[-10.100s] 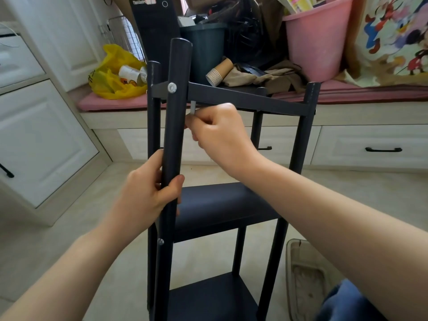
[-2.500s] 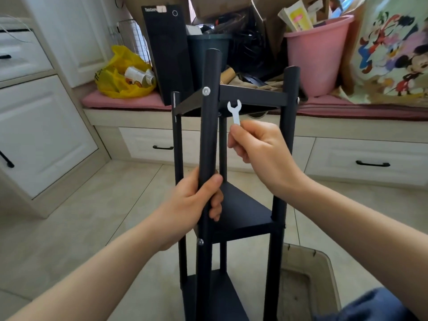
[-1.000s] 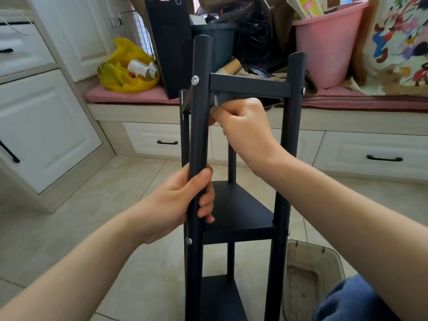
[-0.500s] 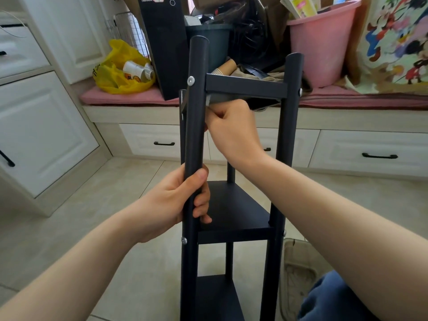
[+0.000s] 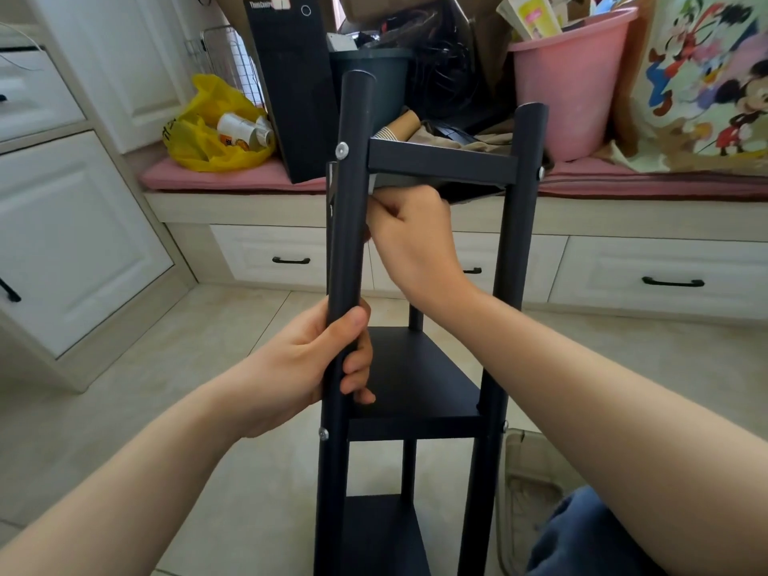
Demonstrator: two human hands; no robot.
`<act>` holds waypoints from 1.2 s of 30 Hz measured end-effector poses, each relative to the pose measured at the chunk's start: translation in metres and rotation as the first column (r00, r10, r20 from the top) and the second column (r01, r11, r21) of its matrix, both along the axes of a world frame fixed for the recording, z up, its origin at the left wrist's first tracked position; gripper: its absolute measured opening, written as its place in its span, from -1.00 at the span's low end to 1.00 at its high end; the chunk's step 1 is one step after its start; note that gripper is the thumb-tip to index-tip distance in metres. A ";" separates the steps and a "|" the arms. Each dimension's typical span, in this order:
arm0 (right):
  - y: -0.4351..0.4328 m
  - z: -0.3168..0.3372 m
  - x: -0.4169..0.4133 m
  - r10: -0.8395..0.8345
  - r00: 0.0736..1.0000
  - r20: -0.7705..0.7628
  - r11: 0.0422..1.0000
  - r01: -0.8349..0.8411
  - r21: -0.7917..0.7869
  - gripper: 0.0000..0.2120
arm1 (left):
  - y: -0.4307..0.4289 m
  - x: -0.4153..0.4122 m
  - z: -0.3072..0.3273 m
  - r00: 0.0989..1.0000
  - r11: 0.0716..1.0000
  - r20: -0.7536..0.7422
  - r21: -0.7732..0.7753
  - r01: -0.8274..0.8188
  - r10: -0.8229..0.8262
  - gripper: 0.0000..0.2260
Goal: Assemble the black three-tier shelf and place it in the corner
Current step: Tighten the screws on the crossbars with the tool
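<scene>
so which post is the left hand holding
The near left post, frontmost of the four; the left hand wraps it just above the middle tier.

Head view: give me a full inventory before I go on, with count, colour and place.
shelf: one, black, three tiers, upright at centre
screws: four visible, silver, on its sides
bucket: one, pink, bench, right
bag: one, yellow, bench, left
computer case: one, black, behind shelf
bin: one, dark green, behind shelf
tub: one, clear, floor, lower right
left hand: one, fingers round near left post
right hand: one, fingers curled under top tier
</scene>
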State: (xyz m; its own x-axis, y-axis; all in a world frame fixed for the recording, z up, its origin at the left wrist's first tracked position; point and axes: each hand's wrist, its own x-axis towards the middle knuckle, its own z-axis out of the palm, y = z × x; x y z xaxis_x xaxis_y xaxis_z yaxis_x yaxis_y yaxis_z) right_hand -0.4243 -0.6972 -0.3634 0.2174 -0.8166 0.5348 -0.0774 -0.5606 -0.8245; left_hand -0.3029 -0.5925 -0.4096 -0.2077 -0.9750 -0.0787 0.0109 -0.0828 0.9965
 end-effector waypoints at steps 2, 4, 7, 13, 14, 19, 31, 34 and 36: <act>0.003 0.000 -0.004 0.012 1.000 -0.023 1.000 -0.013 -0.008 -0.66 | 0.001 -0.001 0.000 1.000 1.000 0.001 -0.007 -0.007 0.007 -0.73; 0.004 0.001 -0.009 0.019 0.999 -0.044 1.000 -0.019 -0.006 -0.66 | 0.001 -0.002 0.000 1.000 1.000 -0.001 -0.013 -0.015 0.015 -0.72; 0.005 0.003 -0.017 0.025 0.998 -0.058 0.999 -0.024 0.023 -0.68 | 0.002 -0.004 0.000 1.000 1.000 -0.001 -0.015 -0.013 0.013 -0.74; 0.007 0.006 -0.024 0.017 0.998 -0.053 1.000 -0.017 0.012 -0.69 | 0.001 -0.004 0.000 1.000 1.000 -0.012 -0.008 -0.023 0.023 -0.73; 0.007 0.007 -0.024 0.014 0.999 -0.047 1.000 -0.014 0.006 -0.69 | 0.001 -0.003 0.000 1.000 1.000 -0.011 -0.006 -0.026 0.026 -0.73; 0.003 0.010 -0.021 0.019 0.998 -0.057 1.000 -0.018 0.023 -0.69 | 0.000 -0.002 0.000 1.000 1.000 -0.004 -0.006 -0.029 0.029 -0.72; 0.001 0.006 -0.011 0.018 0.999 -0.039 0.999 -0.017 0.034 -0.61 | 0.001 -0.001 0.000 1.000 1.000 -0.009 0.000 0.013 -0.013 -0.76; 0.001 0.002 -0.004 0.013 1.000 -0.020 1.000 -0.013 0.000 -0.66 | 0.000 0.000 0.000 1.000 1.000 -0.020 0.007 0.006 -0.006 -0.76; -0.001 -0.001 0.002 0.013 1.000 0.005 1.000 -0.013 -0.001 -0.68 | 0.001 0.001 -0.001 0.999 1.000 -0.034 0.008 0.008 -0.008 -0.76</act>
State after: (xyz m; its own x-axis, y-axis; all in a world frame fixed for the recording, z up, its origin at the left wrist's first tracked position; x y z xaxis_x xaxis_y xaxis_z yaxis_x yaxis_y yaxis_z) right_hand -0.4218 -0.6985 -0.3646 0.2254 -0.8129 0.5370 -0.0657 -0.5626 -0.8241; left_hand -0.3021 -0.5918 -0.4105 -0.2185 -0.9726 -0.0794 0.0442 -0.0912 0.9949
